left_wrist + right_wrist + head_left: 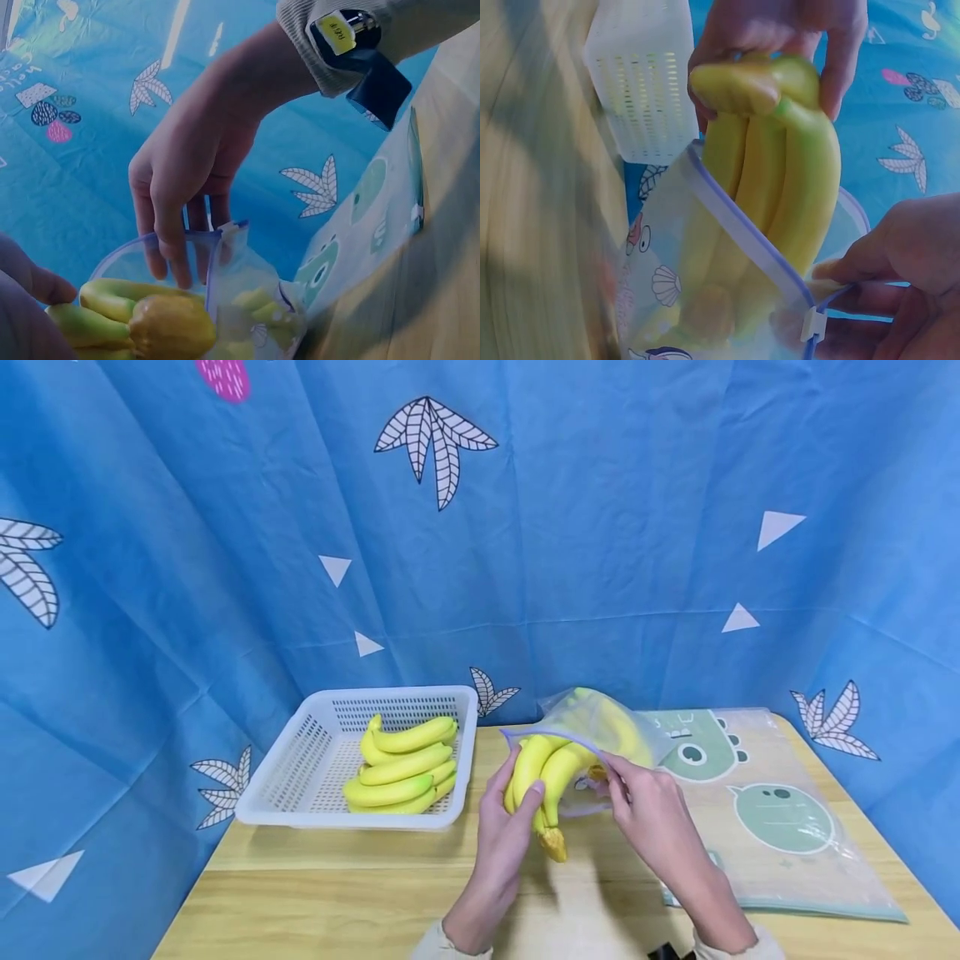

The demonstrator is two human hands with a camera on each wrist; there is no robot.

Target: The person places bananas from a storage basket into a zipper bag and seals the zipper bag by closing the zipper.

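Note:
A bunch of bananas [558, 768] is partway inside a clear zip bag [735, 225] with a purple-blue edge, its brown stem end outside. My left hand [504, 818] grips this bunch near the stem, thumb across the front. My right hand [651, 806] pinches the bag's rim on the right, near a white slider [814, 324], and the mouth gapes around the fruit. More bananas [622, 727] show through the plastic deeper in the bag. In the left wrist view the right hand's fingers [176, 259] reach over the rim.
A white plastic basket [277, 777] with several bananas [405, 768] stands on the left of the wooden table [337, 893]. To the right lies a flat clear bag [783, 818] with green cartoon prints. A blue patterned curtain [600, 527] hangs behind and beside the table.

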